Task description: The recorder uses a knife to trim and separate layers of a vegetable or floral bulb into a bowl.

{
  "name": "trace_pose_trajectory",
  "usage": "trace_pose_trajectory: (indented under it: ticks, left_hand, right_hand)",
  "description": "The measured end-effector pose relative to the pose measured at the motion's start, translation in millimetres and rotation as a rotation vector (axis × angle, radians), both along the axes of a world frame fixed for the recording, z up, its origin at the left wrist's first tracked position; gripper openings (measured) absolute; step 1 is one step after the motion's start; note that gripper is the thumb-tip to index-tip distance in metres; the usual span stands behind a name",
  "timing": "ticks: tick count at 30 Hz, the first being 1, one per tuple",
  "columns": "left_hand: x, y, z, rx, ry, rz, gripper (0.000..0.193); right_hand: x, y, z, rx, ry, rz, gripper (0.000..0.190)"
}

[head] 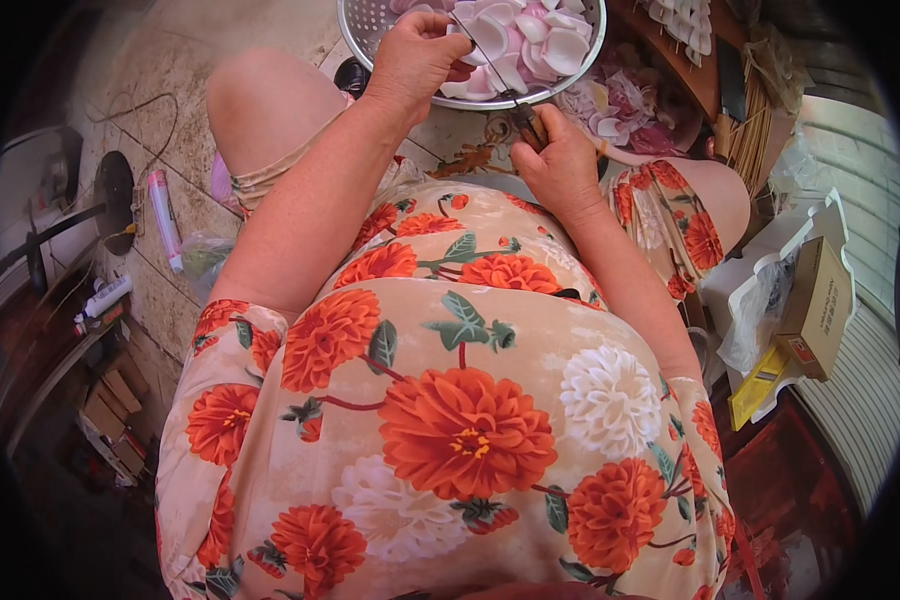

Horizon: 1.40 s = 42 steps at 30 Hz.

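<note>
My right hand (559, 161) grips the dark wooden handle of a slim, long-bladed tool (529, 124), whose thin shaft slants up and left over a metal colander (356, 41). My left hand (420, 67) is at the colander's near-left side, fingers curled and thumb bent towards the forefinger, close to the shaft. Whether it pinches an onion piece is not plain. Pale pink and white onion layers (566, 51), cupped and loose, fill much of the colander. Their cut edges face several ways.
Right of the colander lie onion scraps (619, 105), a cleaver (730, 82), bamboo skewers (754, 150) and threaded white pieces (679, 22). Further right, a white foam box (750, 277) holds a cardboard box (816, 307). A pink-white tube (165, 217) lies on the tiled floor at left.
</note>
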<state>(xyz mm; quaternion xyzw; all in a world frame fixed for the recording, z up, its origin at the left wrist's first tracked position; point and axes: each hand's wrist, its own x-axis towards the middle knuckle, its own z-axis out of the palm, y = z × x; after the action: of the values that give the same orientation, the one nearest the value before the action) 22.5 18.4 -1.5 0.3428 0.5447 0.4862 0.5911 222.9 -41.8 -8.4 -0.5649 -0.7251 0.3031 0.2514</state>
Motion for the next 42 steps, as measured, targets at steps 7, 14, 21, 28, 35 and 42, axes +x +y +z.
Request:
trace_pose_trajectory:
  ticks: [7, 14, 21, 28, 35, 42]
  left_hand:
    - [1.7, -1.6, 0.7, -0.035, -0.039, 0.023, 0.024]
    - [4.4, 0.6, -6.0, -0.036, -0.032, 0.066, 0.029]
    - [5.6, 0.4, -9.3, -0.056, -0.055, 0.086, 0.028]
    - [6.1, 0.3, -8.1, -0.061, -0.031, 0.084, 0.028]
    - [7.9, -3.9, -4.1, -0.092, -0.034, 0.091, 0.026]
    - [13.5, -10.1, 0.1, -0.143, -0.038, 0.031, 0.017]
  right_hand:
    - [-1.7, -0.9, 0.9, -0.09, 0.008, 0.017, 0.025]
    - [-2.1, -2.8, -3.7, -0.012, -0.017, 0.041, 0.026]
    - [-3.1, -3.3, -1.2, -0.02, -0.021, 0.034, 0.025]
    - [-3.2, -3.9, -0.3, -0.014, -0.077, 0.024, 0.027]
    - [-6.0, -4.2, 3.5, -0.077, -0.174, 0.019, 0.033]
    - [-6.7, -1.1, 3.3, -0.142, -0.243, 0.046, 0.031]
